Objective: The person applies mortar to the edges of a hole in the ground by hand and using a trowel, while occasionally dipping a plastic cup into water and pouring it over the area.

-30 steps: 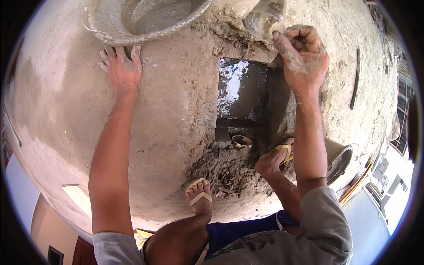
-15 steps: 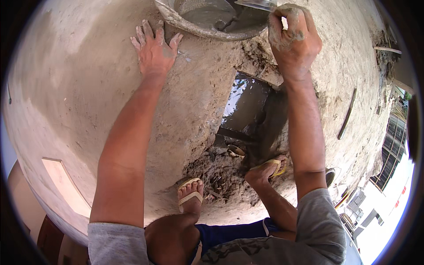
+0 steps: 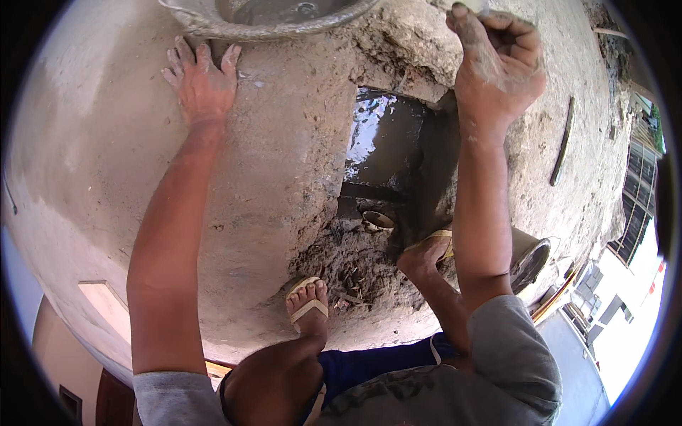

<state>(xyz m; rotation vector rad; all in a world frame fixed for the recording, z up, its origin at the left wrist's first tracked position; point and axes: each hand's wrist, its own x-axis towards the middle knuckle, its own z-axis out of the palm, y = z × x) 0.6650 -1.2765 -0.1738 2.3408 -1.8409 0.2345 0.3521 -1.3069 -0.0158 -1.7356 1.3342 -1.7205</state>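
My left hand (image 3: 202, 85) rests flat on the concrete floor (image 3: 263, 163) with its mud-smeared fingers spread. Just beyond its fingertips is the rim of a round basin (image 3: 284, 32), cut off by the top edge and holding wet grey mortar (image 3: 280, 11). My right hand (image 3: 501, 67) is raised to the right of the basin, beyond the pit, its fingers curled and coated in grey. A pale bit of something shows between thumb and fingers at the upper edge; most of it is out of view. Between my arms lies a rectangular pit (image 3: 387, 138) with dark water in it.
A pipe end (image 3: 376, 220) pokes out of the rubble (image 3: 337, 263) near my sandalled feet (image 3: 309, 302). A bucket (image 3: 531, 263) lies tipped beside my right elbow. A thin dark stick (image 3: 563, 142) is on the ground at right. Broken concrete edges the pit.
My right hand has moved from over the basin to its right, turning so the curled fingers show. My view has shifted, so the basin and my left hand appear farther left and higher.
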